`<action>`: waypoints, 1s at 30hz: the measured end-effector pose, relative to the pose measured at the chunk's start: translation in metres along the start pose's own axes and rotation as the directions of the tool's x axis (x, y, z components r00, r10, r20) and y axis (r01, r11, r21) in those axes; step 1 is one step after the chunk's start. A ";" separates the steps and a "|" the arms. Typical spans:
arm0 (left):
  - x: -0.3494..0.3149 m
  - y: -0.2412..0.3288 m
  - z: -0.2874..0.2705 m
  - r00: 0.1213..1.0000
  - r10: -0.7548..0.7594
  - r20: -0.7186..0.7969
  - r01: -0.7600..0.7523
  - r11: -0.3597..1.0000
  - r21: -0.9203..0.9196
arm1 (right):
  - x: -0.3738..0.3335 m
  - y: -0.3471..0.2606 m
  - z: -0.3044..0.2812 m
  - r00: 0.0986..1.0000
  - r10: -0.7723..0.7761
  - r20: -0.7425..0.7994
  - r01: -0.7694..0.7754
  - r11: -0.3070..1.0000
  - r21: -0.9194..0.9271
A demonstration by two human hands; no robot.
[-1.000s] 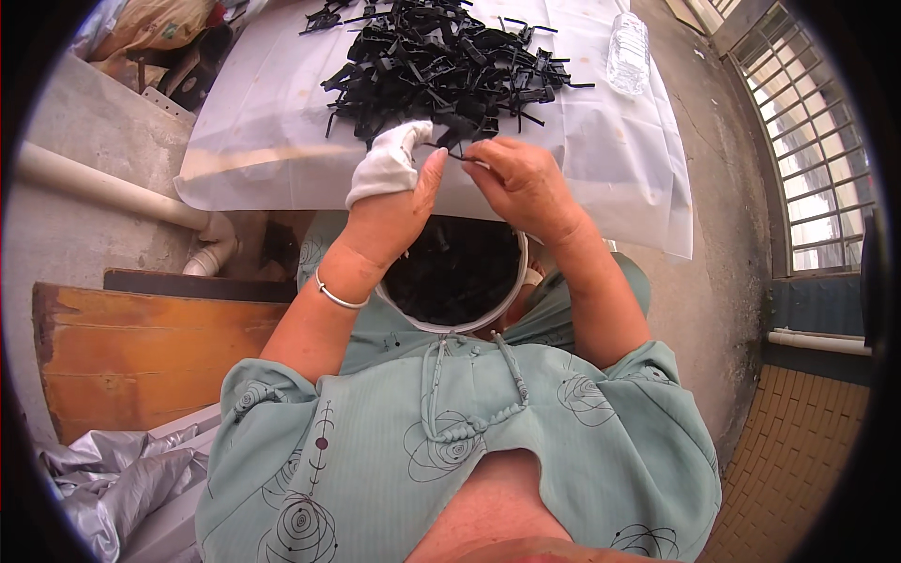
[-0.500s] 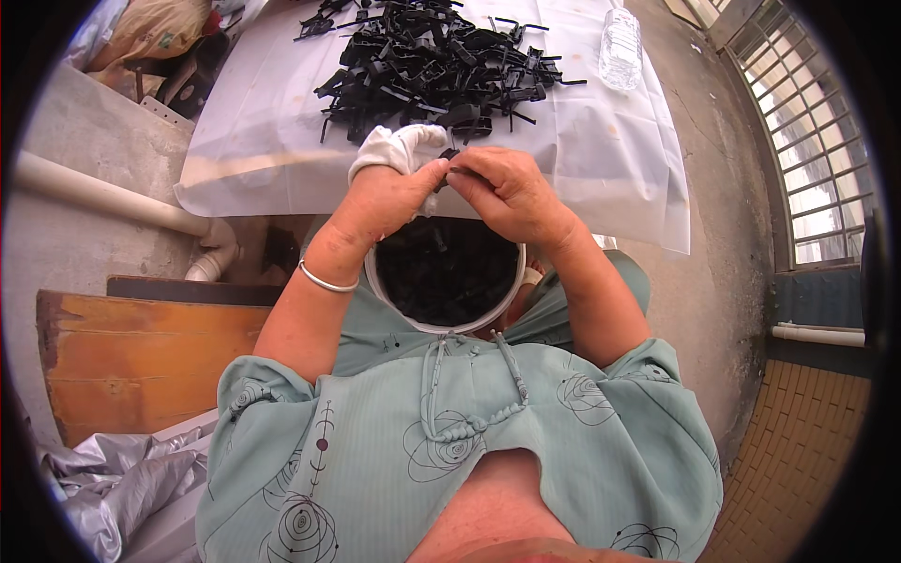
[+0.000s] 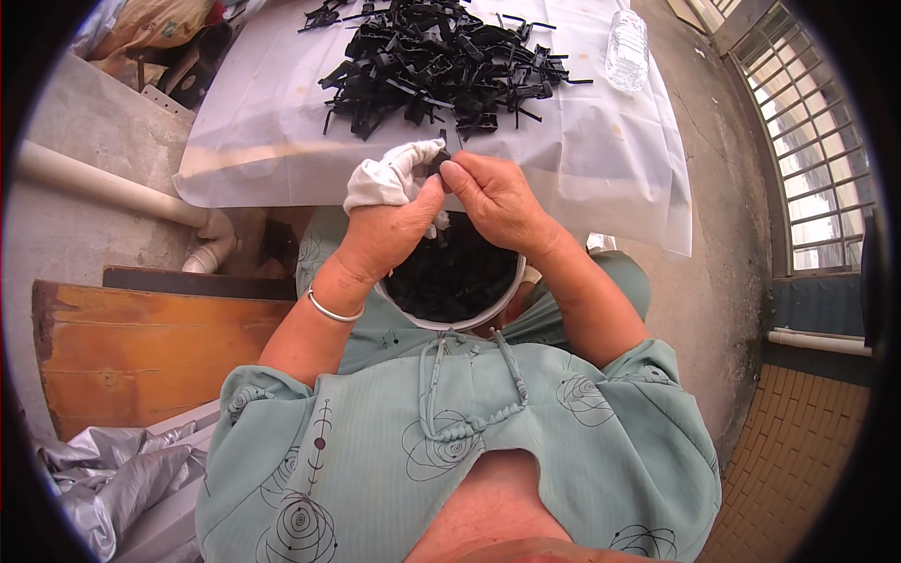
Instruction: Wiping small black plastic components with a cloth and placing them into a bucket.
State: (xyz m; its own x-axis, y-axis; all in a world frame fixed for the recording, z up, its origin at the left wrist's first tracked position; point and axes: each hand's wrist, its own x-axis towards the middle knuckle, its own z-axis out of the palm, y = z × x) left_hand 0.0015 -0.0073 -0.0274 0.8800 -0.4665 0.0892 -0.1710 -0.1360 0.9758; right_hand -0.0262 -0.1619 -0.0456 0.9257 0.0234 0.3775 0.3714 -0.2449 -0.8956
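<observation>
Evidently, a black piece (image 3: 442,161) is pinched between both hands (image 3: 497,195), dark pieces (image 3: 452,277) are already collected in the bucket (image 3: 418,320) at six o'clock, and a heap (image 3: 432,70) is left on the tabletop (image 3: 601,141) at twelve.

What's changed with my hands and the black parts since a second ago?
Your right hand has moved left, closing in on your left hand; the small black piece held between them now sits lower, nearer you. Nothing was visibly let go. The black pile, bottle and bucket stayed put.
</observation>
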 end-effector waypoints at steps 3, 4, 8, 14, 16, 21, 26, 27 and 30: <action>-0.003 -0.001 0.004 0.970 0.232 -0.068 -0.202 0.933 0.297 | -0.003 -0.001 0.009 0.999 0.049 -0.015 -0.049 0.999 -0.002; -0.005 0.000 0.004 0.939 0.337 -0.071 -0.274 0.856 0.438 | -0.005 -0.001 0.012 0.994 0.097 -0.049 -0.095 0.994 0.044; -0.010 -0.002 0.002 0.936 0.350 -0.031 -0.284 0.806 0.519 | -0.009 -0.001 0.017 0.982 0.188 -0.008 -0.187 0.979 0.080; -0.011 -0.002 -0.014 0.995 -0.101 -0.003 0.093 0.928 -0.361 | -0.005 -0.002 -0.002 0.997 0.070 0.017 -0.069 0.997 -0.020; -0.013 -0.001 -0.015 0.993 -0.119 0.019 0.115 0.888 -0.446 | -0.007 0.000 -0.005 0.946 0.171 0.274 -0.134 0.980 -0.149; -0.021 -0.001 -0.016 0.984 -0.161 0.082 0.179 0.929 -0.325 | -0.005 -0.006 -0.008 0.982 -0.035 0.185 0.063 0.988 -0.144; -0.019 -0.003 -0.022 0.982 -0.177 0.066 0.184 0.816 -0.548 | -0.008 0.003 -0.010 0.941 0.047 0.335 -0.002 0.991 -0.133; -0.020 0.000 -0.022 0.983 -0.174 0.054 0.179 0.867 -0.464 | -0.007 0.004 -0.007 0.964 -0.079 0.255 0.121 0.981 -0.155; -0.024 0.003 -0.022 0.990 -0.129 0.058 0.138 0.969 -0.203 | -0.008 0.002 0.002 0.978 -0.171 0.122 0.186 0.975 -0.124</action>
State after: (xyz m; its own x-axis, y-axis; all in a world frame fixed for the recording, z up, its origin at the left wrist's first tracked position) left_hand -0.0110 0.0225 -0.0226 0.8674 -0.4952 -0.0490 0.0459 -0.0186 0.9988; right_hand -0.0327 -0.1606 -0.0512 0.8502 0.1827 0.4937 0.5253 -0.3549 -0.7734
